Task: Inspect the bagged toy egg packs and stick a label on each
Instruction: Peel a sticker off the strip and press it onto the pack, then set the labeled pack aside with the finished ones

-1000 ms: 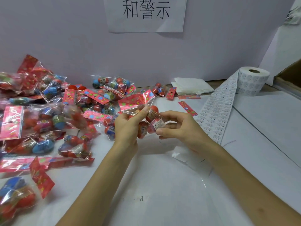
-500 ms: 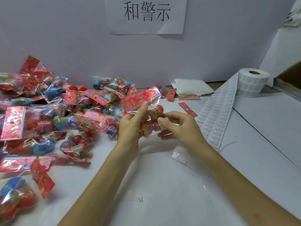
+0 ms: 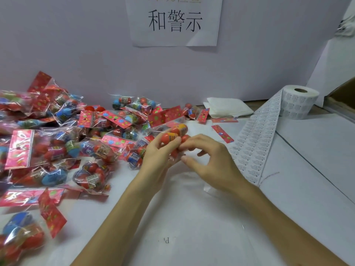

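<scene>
A clear bagged egg pack (image 3: 173, 132) with orange-red eggs and a red flowered header card is held above the table's middle. My left hand (image 3: 160, 156) grips it from the left, thumb on an egg. My right hand (image 3: 208, 158) touches the pack's right side with curled fingertips; whether it pinches a label I cannot tell. A white label roll (image 3: 299, 102) stands at the back right, its printed strip (image 3: 253, 146) running down toward my right hand.
Several more bagged egg packs (image 3: 63, 143) are heaped across the left half of the white table (image 3: 192, 217). Folded white cloth (image 3: 228, 109) lies at the back. Loose red header cards (image 3: 222, 133) lie near the strip. A paper sign (image 3: 174, 20) hangs on the wall.
The pack has been turned in my hands, so its eggs now face up and its header card points away. My right hand shifted from pinching the bag's lower edge to touching its right side.
</scene>
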Demonstrator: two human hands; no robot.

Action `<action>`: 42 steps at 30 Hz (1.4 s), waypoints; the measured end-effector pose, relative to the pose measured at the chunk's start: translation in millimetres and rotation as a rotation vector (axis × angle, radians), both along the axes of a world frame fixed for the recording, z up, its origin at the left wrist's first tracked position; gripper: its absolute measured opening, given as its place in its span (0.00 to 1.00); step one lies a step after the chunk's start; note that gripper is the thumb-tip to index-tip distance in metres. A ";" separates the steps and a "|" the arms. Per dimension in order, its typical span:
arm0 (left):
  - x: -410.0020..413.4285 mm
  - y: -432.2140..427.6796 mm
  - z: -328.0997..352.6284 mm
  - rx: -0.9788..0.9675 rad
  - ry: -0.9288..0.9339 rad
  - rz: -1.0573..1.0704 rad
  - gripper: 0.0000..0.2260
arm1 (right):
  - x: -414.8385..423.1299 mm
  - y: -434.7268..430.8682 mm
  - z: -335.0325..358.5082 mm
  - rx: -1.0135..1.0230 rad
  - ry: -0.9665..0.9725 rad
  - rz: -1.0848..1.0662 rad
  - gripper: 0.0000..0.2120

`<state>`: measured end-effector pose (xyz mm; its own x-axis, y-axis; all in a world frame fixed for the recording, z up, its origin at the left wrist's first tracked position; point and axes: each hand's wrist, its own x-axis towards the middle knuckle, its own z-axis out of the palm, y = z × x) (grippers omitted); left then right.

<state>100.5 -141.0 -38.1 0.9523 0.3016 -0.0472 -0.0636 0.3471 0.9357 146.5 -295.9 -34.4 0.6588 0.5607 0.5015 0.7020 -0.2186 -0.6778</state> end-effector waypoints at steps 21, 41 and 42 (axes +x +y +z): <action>1.1 6.4 -5.3 -0.001 0.034 -0.092 0.19 | 22.8 -17.3 9.3 0.272 0.586 -0.152 0.05; -1.4 -1.8 3.4 0.180 0.073 -0.021 0.21 | 26.6 -26.4 18.2 0.291 0.750 -0.133 0.08; -1.7 -2.1 3.2 0.186 0.074 -0.015 0.21 | 26.6 -26.0 17.1 0.289 0.754 -0.149 0.08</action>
